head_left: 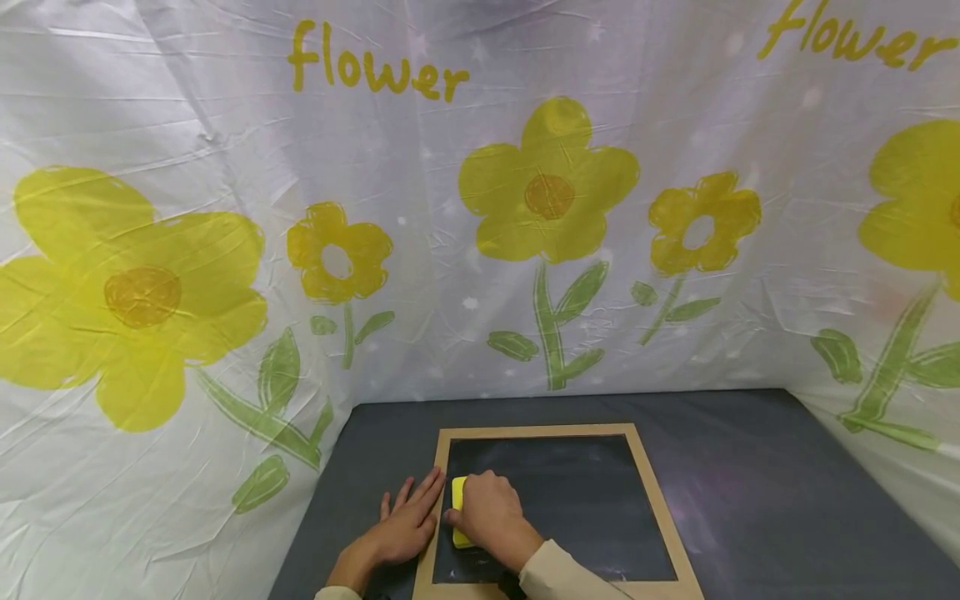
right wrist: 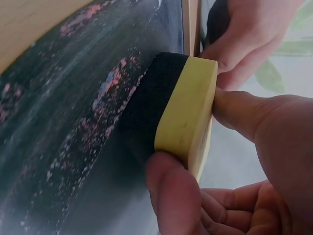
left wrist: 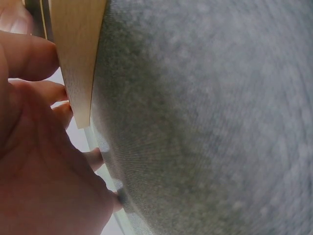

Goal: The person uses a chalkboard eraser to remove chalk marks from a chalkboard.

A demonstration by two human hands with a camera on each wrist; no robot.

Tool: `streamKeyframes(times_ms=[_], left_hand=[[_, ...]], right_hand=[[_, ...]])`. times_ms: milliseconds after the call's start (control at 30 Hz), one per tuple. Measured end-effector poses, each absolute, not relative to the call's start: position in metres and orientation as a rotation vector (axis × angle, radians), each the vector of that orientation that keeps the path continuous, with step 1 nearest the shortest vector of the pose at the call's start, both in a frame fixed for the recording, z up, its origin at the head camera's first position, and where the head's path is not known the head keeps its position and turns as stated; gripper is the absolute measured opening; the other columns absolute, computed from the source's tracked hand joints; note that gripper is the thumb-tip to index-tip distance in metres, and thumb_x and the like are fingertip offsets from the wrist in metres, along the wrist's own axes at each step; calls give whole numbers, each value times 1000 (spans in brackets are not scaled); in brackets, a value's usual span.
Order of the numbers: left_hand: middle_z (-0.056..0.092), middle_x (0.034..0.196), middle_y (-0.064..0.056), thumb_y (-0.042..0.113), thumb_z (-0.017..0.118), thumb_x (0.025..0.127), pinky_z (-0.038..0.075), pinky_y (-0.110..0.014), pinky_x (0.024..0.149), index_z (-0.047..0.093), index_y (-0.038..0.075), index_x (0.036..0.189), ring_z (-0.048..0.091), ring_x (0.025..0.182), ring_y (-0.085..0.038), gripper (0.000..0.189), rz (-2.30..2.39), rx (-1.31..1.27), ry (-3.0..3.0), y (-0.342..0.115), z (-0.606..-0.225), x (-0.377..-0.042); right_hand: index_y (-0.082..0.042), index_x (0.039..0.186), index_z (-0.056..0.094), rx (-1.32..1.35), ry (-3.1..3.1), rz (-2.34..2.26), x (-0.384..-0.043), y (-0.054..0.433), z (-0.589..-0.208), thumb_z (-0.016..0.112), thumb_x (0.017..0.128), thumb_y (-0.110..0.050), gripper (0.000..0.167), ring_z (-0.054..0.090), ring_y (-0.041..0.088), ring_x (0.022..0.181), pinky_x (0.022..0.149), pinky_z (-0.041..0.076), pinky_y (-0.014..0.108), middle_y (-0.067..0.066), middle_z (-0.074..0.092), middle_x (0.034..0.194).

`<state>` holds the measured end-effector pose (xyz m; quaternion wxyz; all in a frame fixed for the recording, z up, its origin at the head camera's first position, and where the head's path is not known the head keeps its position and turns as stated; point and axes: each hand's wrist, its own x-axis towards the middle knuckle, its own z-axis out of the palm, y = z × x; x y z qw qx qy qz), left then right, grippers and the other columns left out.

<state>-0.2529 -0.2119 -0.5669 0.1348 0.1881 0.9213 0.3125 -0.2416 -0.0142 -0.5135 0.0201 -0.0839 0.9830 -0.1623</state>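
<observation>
My right hand (head_left: pixel 491 512) grips a yellow board eraser (head_left: pixel 458 512), thumb on one side and fingers on the other. In the right wrist view the black felt face of the eraser (right wrist: pixel 183 107) lies against the chalkboard (right wrist: pixel 44 127), beside pink and white chalk crumbs (right wrist: pixel 110 90). The wood-framed chalkboard (head_left: pixel 555 492) lies on the dark table. My left hand (head_left: pixel 405 525) rests along the frame's left side with fingers extended. From the left wrist, the fingers (left wrist: pixel 32 56) touch the edge of the wooden frame (left wrist: pixel 78 58).
The dark table (head_left: pixel 757 467) extends around the board, with more surface at the right. A white cloth (head_left: pixel 420 333) printed with yellow flowers and the word "flower" hangs behind the table and along both sides. Faint chalk smears (head_left: pixel 472 567) mark the board's lower left.
</observation>
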Motion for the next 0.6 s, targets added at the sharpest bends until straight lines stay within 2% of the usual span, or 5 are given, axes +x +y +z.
streamKeyframes(times_ms=[233, 600], left_hand=[[18, 185, -7, 21, 46, 114, -9, -88, 117, 27, 15, 176, 6, 166, -57, 65, 885, 532, 2667, -212, -567, -254], [21, 185, -6, 22, 49, 114, -4, -89, 118, 31, 15, 175, 10, 166, -56, 64, 842, 508, 2699, -209, -566, -254]], right_hand=[[0, 108, 81, -295, 3044, -497, -241, -18, -513, 88, 89, -57, 60, 74, 31, 77, 67, 65, 45, 12, 74, 87], [-1, 102, 80, -312, 3080, -515, -241, -15, -518, 87, 88, -59, 60, 70, 26, 67, 60, 63, 41, 9, 69, 78]])
